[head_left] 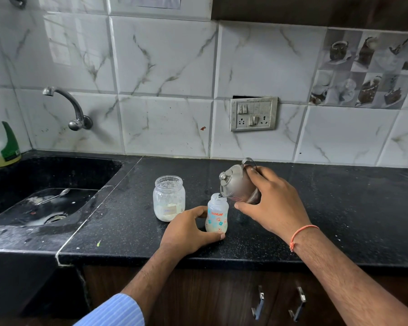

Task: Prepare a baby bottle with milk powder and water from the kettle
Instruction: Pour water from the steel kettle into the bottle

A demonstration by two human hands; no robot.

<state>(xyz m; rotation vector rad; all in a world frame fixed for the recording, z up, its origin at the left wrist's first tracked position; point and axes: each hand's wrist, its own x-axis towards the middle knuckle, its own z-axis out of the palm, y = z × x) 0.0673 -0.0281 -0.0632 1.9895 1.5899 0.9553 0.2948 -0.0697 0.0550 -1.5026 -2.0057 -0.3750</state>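
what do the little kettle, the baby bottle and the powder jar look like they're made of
Kettle: metal, probably stainless steel; brushed grey with a shiny knob. Baby bottle: translucent, likely plastic; milky wall with printed flowers. Powder jar: clear glass or plastic, unclear which; powder shows through the wall.

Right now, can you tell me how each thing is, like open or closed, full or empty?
Baby bottle: open, upright, steadied by left hand.
Kettle: lid on, tipped by right hand, spout at bottle mouth.
Powder jar: open, powder low.
Tap: no water running.
Spoon: lying in sink.
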